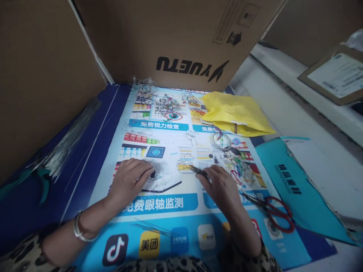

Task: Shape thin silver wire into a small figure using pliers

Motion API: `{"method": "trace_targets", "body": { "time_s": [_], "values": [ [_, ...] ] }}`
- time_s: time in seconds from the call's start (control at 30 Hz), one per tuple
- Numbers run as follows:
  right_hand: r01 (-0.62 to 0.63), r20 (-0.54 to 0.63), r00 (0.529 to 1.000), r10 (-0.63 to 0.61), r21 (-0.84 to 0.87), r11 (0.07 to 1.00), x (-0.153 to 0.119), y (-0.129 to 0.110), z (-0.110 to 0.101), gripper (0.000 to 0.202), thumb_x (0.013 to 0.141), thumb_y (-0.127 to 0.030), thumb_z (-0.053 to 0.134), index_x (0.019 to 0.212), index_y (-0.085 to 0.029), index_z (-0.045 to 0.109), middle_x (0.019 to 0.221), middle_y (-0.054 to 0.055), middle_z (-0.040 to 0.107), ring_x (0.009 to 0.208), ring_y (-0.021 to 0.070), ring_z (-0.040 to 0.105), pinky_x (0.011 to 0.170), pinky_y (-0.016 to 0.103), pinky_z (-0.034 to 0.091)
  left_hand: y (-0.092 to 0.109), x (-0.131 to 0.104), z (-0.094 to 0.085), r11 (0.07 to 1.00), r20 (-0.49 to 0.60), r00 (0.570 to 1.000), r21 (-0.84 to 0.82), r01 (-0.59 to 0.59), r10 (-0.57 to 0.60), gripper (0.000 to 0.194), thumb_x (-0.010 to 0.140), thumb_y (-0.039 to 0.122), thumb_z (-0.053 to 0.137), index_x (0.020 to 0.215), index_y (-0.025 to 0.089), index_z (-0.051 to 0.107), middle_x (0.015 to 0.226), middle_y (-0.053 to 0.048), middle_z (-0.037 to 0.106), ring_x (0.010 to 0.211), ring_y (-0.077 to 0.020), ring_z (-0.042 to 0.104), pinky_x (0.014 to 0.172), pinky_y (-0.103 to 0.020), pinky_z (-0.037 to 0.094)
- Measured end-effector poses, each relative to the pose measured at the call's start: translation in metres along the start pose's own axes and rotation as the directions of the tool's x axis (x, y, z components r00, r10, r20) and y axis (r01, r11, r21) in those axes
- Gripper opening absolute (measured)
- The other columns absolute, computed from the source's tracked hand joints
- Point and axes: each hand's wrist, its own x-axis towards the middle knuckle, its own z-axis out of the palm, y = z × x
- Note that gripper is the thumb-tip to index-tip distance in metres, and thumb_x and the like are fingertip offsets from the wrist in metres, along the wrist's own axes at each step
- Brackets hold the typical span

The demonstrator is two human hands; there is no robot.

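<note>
My left hand (132,177) lies over the printed sheet with its fingers curled and thumb pressed in. Whatever it pinches is too small to make out. Beside those fingertips lies a loose tangle of thin clear wire (161,175). My right hand (219,185) is closed around slim dark needle-nose pliers (198,170), whose tips point left toward a faint loop of thin wire (183,165). Just right of this hand sits a clump of coloured wires (241,168). Scissors with red handles (279,215) lie near the right wrist.
A yellow bag (238,113) and a clear ring-shaped spool (222,140) lie beyond my right hand. Tangled wires (170,105) are at the back. A large carton (136,41) walls the far side. Wire strands (70,139) and teal-handled pliers (42,185) lie left; a teal cardboard piece (297,185) right.
</note>
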Motion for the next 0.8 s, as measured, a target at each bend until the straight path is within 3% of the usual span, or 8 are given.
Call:
{"method": "trace_targets", "body": {
  "time_s": [0.4,0.8],
  "values": [
    [0.128,-0.019,0.991,-0.135,-0.211,0.969,0.004,-0.008,0.000,0.014,0.085,-0.033,0.057,0.081,-0.020,0.062,0.079,0.005,0.060,0.079,0.0207,0.048,0.070,0.033,0.030,0.000,0.004,-0.003,0.998,0.008,0.998,-0.020,0.064,-0.064,0.019,0.087,0.031,0.049,0.088,0.023,0.066,0.083,-0.002,0.068,0.081,-0.0187,0.060,0.073,-0.032,0.042],
    [0.144,-0.012,0.989,-0.150,-0.216,0.966,0.002,-0.011,0.004,0.023,0.088,-0.036,0.053,0.075,-0.019,0.061,0.071,0.005,0.060,0.072,0.0193,0.049,0.065,0.031,0.029,-0.004,0.005,0.001,0.996,0.057,0.995,-0.022,0.083,-0.082,0.018,0.087,0.032,0.050,0.088,0.022,0.066,0.084,-0.002,0.068,0.083,-0.0196,0.060,0.073,-0.033,0.040]
  ]
}}
